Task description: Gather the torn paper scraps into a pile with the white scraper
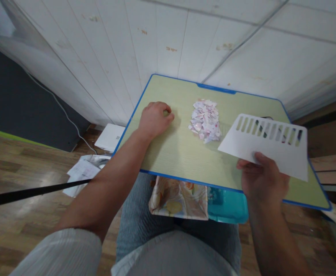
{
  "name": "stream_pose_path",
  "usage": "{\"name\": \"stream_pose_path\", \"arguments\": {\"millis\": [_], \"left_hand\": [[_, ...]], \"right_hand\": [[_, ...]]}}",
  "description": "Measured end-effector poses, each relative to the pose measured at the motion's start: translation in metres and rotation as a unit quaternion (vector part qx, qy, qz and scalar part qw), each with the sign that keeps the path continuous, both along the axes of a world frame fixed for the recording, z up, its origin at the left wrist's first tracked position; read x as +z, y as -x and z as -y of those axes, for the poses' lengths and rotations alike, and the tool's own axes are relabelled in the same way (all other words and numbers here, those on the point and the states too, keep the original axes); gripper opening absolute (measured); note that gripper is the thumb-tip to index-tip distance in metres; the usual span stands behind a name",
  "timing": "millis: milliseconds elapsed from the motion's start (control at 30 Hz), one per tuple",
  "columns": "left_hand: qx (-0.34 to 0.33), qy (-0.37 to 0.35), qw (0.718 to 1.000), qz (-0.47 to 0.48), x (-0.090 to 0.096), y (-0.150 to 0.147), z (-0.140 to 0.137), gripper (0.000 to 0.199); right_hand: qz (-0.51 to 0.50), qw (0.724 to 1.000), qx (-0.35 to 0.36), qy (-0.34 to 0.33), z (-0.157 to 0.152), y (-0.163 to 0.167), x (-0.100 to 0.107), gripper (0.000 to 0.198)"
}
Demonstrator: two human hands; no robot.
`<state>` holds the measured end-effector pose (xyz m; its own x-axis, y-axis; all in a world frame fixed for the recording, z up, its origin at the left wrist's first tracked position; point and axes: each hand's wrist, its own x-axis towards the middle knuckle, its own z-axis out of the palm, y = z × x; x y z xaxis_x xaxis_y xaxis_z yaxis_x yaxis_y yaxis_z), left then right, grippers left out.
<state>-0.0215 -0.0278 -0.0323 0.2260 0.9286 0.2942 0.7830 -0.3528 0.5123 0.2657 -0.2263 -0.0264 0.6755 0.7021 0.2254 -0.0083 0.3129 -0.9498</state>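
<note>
My right hand (pixel 265 178) grips a white, stiff sheet with a row of slots (pixel 285 159) by its lower edge, thumb on top. The sheet is tilted above the right half of a pale board with a blue rim (pixel 173 159). My left hand (pixel 155 119) rests on the board's left part, its fingers curled in and thumb and forefinger close together. Board shows through the small loop between them, and I see nothing held there. Between my hands lies a pile of torn paper scraps (pixel 205 120), touched by neither hand.
Below the board's front edge are a patterned cloth-lined container (pixel 179 199) and a teal plastic tray (pixel 228 205). A white plank wall (pixel 170 38) stands behind. On the wooden floor to the left are a white box (pixel 108 137) and papers (pixel 83 172). Dark items behind the slotted sheet are partly hidden.
</note>
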Motion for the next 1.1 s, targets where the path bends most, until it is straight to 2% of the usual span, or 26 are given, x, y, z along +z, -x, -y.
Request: {"name": "stream_pose_path", "arguments": {"millis": [100, 200, 333, 533, 733, 900, 1100], "left_hand": [[0.0, -0.004, 1.0, 0.001, 0.0, -0.001, 0.001, 0.023], [0.002, -0.003, 1.0, 0.0, 0.0, -0.001, 0.001, 0.023], [0.004, -0.002, 1.0, 0.0, 0.0, -0.001, 0.001, 0.021], [0.005, -0.004, 1.0, 0.0, -0.001, -0.001, 0.001, 0.021], [0.005, -0.004, 1.0, 0.002, 0.0, -0.001, 0.001, 0.021], [0.008, -0.001, 1.0, -0.003, -0.001, -0.001, 0.0, 0.022], [0.005, -0.004, 1.0, -0.003, -0.002, -0.001, -0.001, 0.024]], "right_hand": [[0.004, 1.0, -0.012, 0.028, -0.001, 0.001, -0.002, 0.031], [0.085, 0.993, 0.015, 0.083, -0.001, 0.004, -0.003, 0.027], [0.155, 0.978, 0.033, 0.134, -0.005, 0.008, -0.002, 0.041], [0.19, 0.97, 0.053, 0.143, -0.015, 0.006, -0.009, 0.043], [0.166, 0.975, 0.043, 0.139, -0.022, 0.009, -0.008, 0.043], [0.207, 0.961, 0.087, 0.163, -0.025, 0.013, -0.003, 0.047], [0.179, 0.972, 0.071, 0.135, -0.029, 0.016, -0.004, 0.042]]}}
